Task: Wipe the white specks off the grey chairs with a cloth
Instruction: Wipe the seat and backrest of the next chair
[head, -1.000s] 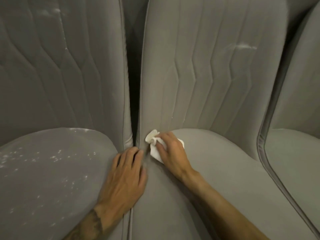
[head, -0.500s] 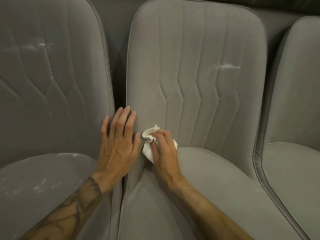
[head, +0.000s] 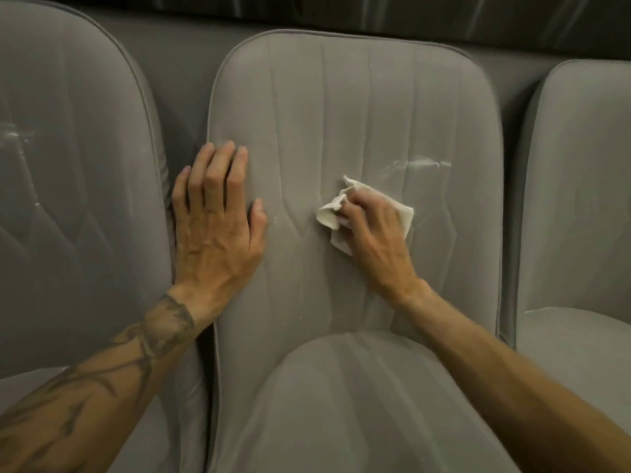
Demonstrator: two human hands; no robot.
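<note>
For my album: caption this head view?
Right hand holds a white cloth against the grey chair back; left hand rests flat.

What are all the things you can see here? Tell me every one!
left chair: one, grey, left side, faint white marks on its back
middle chair: one, grey, centre
right chair: one, grey, right edge
white smear: one, white, middle chair's back, up and right of the cloth
cloth: one, white, crumpled, against the middle chair's back
left hand: one, flat on the middle chair's left edge, fingers straight
right hand: one, grips the cloth
</note>
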